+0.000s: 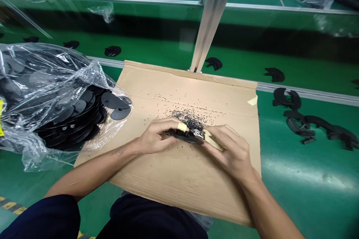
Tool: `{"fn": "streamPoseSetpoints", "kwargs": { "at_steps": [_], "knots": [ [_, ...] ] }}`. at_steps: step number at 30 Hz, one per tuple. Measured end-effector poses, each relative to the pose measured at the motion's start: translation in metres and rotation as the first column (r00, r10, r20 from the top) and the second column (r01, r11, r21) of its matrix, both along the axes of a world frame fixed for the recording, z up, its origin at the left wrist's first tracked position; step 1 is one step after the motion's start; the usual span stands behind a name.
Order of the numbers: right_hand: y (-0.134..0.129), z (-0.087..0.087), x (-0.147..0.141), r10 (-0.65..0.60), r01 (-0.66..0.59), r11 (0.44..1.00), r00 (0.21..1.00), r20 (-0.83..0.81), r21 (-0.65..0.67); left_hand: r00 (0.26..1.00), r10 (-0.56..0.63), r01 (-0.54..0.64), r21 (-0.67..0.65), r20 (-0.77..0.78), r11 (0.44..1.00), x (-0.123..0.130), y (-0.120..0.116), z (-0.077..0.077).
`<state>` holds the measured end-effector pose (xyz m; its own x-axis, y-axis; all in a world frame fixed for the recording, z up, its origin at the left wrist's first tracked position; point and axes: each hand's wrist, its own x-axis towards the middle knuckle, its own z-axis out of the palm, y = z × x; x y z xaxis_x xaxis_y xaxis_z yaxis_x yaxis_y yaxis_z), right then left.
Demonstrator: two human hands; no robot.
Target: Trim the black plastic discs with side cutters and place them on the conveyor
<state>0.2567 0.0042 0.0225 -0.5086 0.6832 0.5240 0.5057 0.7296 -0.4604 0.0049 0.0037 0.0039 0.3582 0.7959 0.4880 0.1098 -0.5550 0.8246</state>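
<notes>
My left hand [158,136] pinches the left edge of a round black plastic disc [186,137], with yellow tape around one finger. The fingers of my right hand [231,147] are wrapped around the pale yellow handles of a pair of nippers [198,133]. Their metal jaws sit at the disc's upper right edge; whether the blades are closed on it I cannot make out. Just beyond the disc, a heap of tiny black plastic bits [190,117] lies scattered over a cardboard sheet [168,171].
At left, a clear plastic bag [50,78] spills many stacked black discs [75,119]. Curved black parts [300,123] lie on the green table to the right. Behind the cardboard, a metal post [210,22] rises beside a green belt [157,48] carrying several black parts.
</notes>
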Motion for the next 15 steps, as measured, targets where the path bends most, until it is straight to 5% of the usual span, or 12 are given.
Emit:
{"fn": "streamPoseSetpoints", "kwargs": {
  "at_steps": [8, 12, 15],
  "knots": [
    [0.007, 0.002, 0.007, -0.140, 0.136, 0.990, 0.949, 0.284, 0.035, 0.982, 0.165, -0.138, -0.251, 0.093, 0.958, -0.003, 0.009, -0.001],
    [-0.008, -0.001, 0.022, -0.146, 0.130, 0.989, 0.923, 0.355, 0.071, 0.927, 0.367, -0.372, -0.092, -0.074, 0.924, -0.022, 0.068, 0.011],
    [-0.021, -0.009, 0.035, -0.172, 0.144, 0.985, 0.902, 0.396, 0.099, 0.784, 0.517, -0.518, 0.096, -0.342, 0.850, -0.038, 0.126, 0.025]
  ]
}}
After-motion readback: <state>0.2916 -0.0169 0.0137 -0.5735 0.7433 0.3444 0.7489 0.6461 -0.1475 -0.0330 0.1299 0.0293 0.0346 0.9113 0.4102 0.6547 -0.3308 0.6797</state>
